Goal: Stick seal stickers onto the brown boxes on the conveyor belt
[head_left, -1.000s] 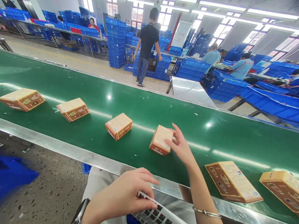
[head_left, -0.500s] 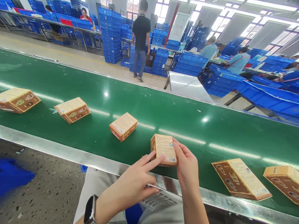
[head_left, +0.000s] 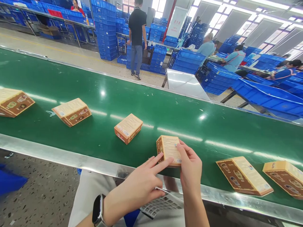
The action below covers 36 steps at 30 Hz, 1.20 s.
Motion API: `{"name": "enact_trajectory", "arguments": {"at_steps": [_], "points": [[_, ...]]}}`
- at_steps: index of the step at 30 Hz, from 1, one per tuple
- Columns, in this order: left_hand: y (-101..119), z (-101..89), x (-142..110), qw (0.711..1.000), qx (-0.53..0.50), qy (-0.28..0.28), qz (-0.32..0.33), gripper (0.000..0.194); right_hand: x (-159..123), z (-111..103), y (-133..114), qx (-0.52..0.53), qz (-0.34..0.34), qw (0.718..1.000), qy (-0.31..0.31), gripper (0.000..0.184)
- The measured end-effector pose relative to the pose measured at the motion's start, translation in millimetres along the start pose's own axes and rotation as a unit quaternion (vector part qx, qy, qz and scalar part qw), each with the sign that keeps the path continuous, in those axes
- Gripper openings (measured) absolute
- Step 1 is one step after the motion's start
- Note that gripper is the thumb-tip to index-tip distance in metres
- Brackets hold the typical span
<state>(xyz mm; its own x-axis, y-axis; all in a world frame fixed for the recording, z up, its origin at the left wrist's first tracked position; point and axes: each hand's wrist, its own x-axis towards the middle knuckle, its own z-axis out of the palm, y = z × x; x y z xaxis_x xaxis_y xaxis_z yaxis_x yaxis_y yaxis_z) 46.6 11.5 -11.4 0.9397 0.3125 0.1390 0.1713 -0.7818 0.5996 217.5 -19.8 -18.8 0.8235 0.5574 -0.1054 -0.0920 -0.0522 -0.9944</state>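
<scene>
A small brown and cream cardboard box [head_left: 168, 146] lies on the green conveyor belt [head_left: 99, 135], near its front metal edge. My right hand [head_left: 192, 167] grips the box at its right side, the thumb on the top face beside a small bluish mark. My left hand [head_left: 142, 181] pinches a white sheet with a grid of small rectangles [head_left: 159, 203], probably a sticker sheet, between thumb and curled fingers. Two fingers of that hand stretch out onto the left side and top of the same box. The sheet hangs below the belt edge, above my lap.
Left of my hands, similar boxes rest on the belt, the nearest box [head_left: 128, 127] a short way off. Two larger-looking boxes, one the brown box [head_left: 243, 175], lie to the right. Beyond stand a metal table [head_left: 186, 83], stacked blue crates [head_left: 104, 31] and several people.
My right hand has taken hold of the box, which has been turned and drawn nearer. My left hand has moved up to it, still with the sheet. Over the last half second both hands barely moved.
</scene>
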Motion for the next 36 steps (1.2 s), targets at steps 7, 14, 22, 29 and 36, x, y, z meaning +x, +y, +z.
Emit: {"name": "enact_trajectory", "arguments": {"at_steps": [7,14,22,29,36], "points": [[2.0,6.7,6.3,1.0,-0.012,-0.012,0.013,0.013,8.0,-12.1,2.0,-0.103,-0.046,0.994,0.013,0.039],[0.6,13.1,11.6,0.999,-0.03,-0.027,0.025,0.014,19.5,-23.9,-7.9,-0.206,-0.065,0.973,0.081,0.046],[1.9,-7.2,-4.7,0.981,-0.086,-0.041,-0.169,0.015,15.8,-40.3,-28.6,-0.283,-0.16,0.938,0.118,0.043],[5.1,-37.2,-16.4,0.914,-0.289,0.018,-0.283,0.014,-38.5,-57.4,-26.1,-0.274,-0.295,0.851,-0.337,0.016],[11.3,-40.7,-19.4,0.906,-0.31,0.03,-0.287,0.02,-31.2,-54.6,-32.0,-0.249,-0.318,0.796,-0.452,0.021]]}}
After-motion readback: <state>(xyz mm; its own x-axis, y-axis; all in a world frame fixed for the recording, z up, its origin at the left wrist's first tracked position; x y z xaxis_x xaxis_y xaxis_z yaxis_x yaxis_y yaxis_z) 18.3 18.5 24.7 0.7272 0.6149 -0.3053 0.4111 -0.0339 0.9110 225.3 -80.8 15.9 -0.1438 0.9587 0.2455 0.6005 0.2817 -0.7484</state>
